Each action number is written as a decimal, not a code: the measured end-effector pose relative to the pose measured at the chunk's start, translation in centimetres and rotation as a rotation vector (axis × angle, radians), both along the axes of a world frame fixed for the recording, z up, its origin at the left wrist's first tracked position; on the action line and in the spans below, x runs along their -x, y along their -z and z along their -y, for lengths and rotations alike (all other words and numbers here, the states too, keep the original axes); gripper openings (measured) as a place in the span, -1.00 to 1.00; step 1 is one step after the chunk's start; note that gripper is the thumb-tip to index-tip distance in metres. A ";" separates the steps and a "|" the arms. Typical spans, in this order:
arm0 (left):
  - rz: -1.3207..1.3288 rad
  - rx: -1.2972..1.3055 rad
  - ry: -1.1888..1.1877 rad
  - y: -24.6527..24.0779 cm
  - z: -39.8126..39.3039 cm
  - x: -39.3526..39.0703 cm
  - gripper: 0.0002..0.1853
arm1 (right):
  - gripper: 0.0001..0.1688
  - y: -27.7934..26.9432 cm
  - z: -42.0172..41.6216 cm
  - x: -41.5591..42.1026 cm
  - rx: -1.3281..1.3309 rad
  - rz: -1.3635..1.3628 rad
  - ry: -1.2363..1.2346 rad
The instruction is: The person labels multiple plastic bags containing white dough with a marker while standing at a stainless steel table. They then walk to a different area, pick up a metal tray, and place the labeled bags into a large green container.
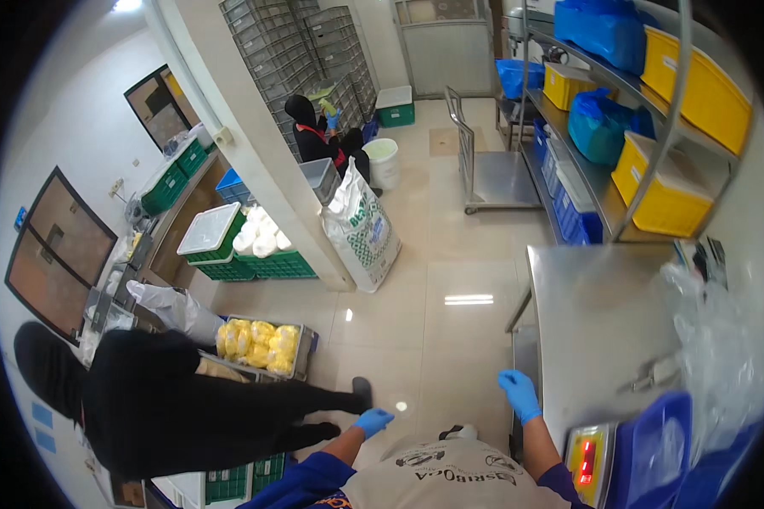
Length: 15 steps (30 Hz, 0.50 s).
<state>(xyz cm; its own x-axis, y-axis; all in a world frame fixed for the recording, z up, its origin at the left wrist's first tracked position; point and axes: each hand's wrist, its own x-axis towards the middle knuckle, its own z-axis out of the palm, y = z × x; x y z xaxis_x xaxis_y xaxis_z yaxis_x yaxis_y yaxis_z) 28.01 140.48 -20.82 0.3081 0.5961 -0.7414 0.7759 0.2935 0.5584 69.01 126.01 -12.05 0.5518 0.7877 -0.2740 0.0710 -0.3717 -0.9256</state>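
My left hand, in a blue glove, hangs over the tiled floor at the lower middle and holds nothing that I can see; its fingers are partly curled. My right hand, also in a blue glove, is raised beside the near left corner of a stainless steel table. Nothing shows in it. A beige apron with printing covers my front. To the right of my right arm are a digital scale with a lit red display and a blue plastic tub.
A co-worker in black stands close on the left, near a crate of yellow bags. Another person sits by stacked crates. A white sack leans at a pillar. A platform trolley stands beside the metal shelf.
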 end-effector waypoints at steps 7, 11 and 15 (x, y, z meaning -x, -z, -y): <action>-0.064 0.231 -0.175 4.8 -5.4 -3.1 -0.48 | -0.77 -2.8 -17.6 -13.2 0.011 0.065 -0.086; -0.233 0.274 0.121 9.4 -10.5 -4.3 -0.43 | -0.72 0.4 -24.2 -17.0 0.135 0.117 -0.175; -0.268 0.277 0.113 9.2 -24.8 -11.5 -0.43 | -0.66 3.9 -30.7 -19.9 0.331 0.061 -0.369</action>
<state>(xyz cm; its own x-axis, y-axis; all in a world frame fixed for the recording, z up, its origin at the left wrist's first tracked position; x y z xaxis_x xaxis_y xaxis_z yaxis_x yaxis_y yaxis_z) 39.49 165.29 -30.04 0.1341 0.3363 -0.9321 0.9192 0.3092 0.2438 88.94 156.73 -15.93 0.2758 0.8096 -0.5182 0.3034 -0.5849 -0.7522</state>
